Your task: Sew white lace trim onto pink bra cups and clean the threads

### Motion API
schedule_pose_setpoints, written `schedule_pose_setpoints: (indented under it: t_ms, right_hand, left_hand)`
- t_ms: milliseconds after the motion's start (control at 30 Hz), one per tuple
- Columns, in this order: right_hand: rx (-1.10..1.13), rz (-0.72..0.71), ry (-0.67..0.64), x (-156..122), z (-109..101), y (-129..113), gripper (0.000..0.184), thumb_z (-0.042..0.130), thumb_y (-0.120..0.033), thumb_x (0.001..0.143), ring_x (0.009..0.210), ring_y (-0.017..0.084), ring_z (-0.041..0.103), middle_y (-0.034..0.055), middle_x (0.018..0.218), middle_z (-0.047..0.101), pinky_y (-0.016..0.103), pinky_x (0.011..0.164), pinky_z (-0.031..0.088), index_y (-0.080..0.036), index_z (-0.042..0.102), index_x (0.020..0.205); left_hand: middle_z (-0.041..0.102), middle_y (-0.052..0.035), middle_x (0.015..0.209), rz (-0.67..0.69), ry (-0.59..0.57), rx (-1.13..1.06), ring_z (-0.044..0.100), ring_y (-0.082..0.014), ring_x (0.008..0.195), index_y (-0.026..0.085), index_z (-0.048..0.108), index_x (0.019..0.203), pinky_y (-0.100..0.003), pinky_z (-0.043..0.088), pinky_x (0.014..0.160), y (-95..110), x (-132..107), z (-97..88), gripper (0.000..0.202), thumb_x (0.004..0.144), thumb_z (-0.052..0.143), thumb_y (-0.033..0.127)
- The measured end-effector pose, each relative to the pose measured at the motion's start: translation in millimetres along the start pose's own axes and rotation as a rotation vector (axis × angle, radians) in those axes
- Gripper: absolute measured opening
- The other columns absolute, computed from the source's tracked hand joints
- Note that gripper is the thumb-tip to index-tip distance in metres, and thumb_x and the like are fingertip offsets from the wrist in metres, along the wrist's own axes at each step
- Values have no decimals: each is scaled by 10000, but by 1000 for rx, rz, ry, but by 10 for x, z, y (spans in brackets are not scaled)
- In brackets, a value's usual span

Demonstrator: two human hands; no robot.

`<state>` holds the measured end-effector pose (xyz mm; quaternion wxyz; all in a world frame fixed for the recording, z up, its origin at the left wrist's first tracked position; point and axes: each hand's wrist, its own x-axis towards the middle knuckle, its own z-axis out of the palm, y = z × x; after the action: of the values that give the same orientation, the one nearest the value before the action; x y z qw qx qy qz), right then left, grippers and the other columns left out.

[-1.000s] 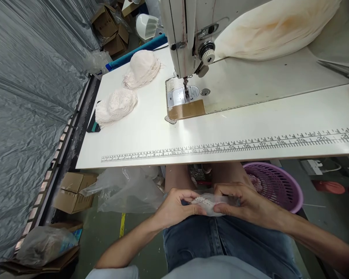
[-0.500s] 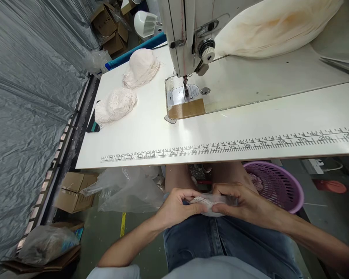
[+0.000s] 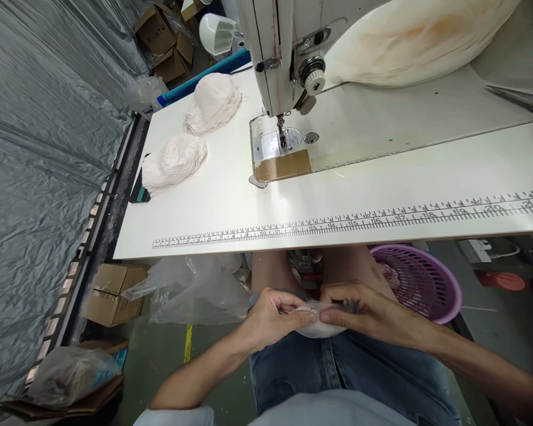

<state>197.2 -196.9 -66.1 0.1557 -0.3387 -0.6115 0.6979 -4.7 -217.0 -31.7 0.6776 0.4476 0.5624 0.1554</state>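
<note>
Over my lap, my left hand [image 3: 278,316] pinches the left part of a white bra cup [image 3: 320,329] between thumb and fingers. My right hand [image 3: 353,305] grips the same piece from the right, its thumb close to the left thumb. Sheer material and a lacy edge show between the hands, and a smooth rounded side bulges below the thumbs. Fingers hide part of it. On the sewing table [image 3: 222,207] lie two piles of pale cups, a lace one [image 3: 175,163] and a plainer one [image 3: 214,102] behind it.
The sewing machine [image 3: 275,65] stands ahead, with a cream cloth bundle [image 3: 417,47] and scissors [image 3: 519,99] to its right. A purple basket [image 3: 448,290] sits below at right. Plastic bags [image 3: 195,290] and a cardboard box [image 3: 115,293] are at lower left.
The bra cup has been turned in my hands; less lace and more of its rounded side now shows. My thumbs have come closer together. The whole view has shifted slightly.
</note>
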Motion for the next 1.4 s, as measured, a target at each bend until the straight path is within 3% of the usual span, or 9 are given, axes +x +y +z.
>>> schedule_pose_setpoints:
  t_ms: [167, 367, 500, 667, 833, 1000, 1400]
  right_hand:
    - [2, 24, -8, -19, 8, 16, 386, 529, -520, 836, 589, 116, 401, -24, 615, 443, 230, 527, 295, -171, 544, 672]
    - [-6, 49, -15, -31, -6, -24, 266, 596, -443, 805, 633, 123, 436, -16, 700, 511, 230, 555, 307, -183, 559, 768]
    - [42, 70, 18, -25, -24, -30, 306, 579, -469, 813, 618, 121, 438, -18, 666, 503, 231, 549, 313, -180, 543, 718]
    - [58, 78, 40, -41, -68, 45, 339, 581, -514, 810, 676, 143, 475, -6, 710, 530, 243, 591, 355, -183, 550, 747]
    - [61, 49, 66, -25, -53, 90, 337, 538, -522, 844, 682, 143, 488, -8, 729, 532, 241, 589, 371, -190, 558, 793]
    - [10, -40, 62, 47, 9, 14, 315, 609, -467, 817, 866, 191, 555, 36, 954, 601, 275, 712, 430, -220, 570, 1010]
    - [-11, -25, -2, 114, 65, -13, 245, 567, -429, 844, 663, 130, 474, -9, 750, 524, 238, 590, 371, -190, 523, 807]
  left_hand:
    - [630, -38, 599, -21, 3, -9, 468, -86, 542, 84, 730, 730, -192, 334, 521, -17, -7, 8, 302, 699, 716, 384]
    - [663, -54, 656, -70, -40, -22, 502, -94, 553, 82, 732, 791, -193, 357, 535, -71, 18, -5, 312, 693, 725, 378]
    - [706, -71, 780, -16, -121, 16, 588, -142, 670, 99, 723, 895, -208, 426, 625, -89, 17, -39, 351, 631, 783, 323]
    - [719, -105, 877, -13, -120, 10, 639, -185, 767, 98, 678, 997, -249, 469, 714, -131, 0, -97, 370, 698, 732, 309]
    - [723, -91, 825, -29, -78, -26, 634, -168, 689, 106, 640, 1024, -239, 468, 656, -170, -3, -111, 422, 682, 743, 329]
    - [703, -29, 737, 28, -58, 105, 584, -126, 616, 148, 580, 1050, -194, 408, 578, -188, 3, -107, 415, 705, 725, 328]
    - [634, 34, 686, 105, -5, 208, 490, -86, 569, 183, 508, 965, -174, 305, 519, -179, -19, -114, 324, 739, 689, 329]
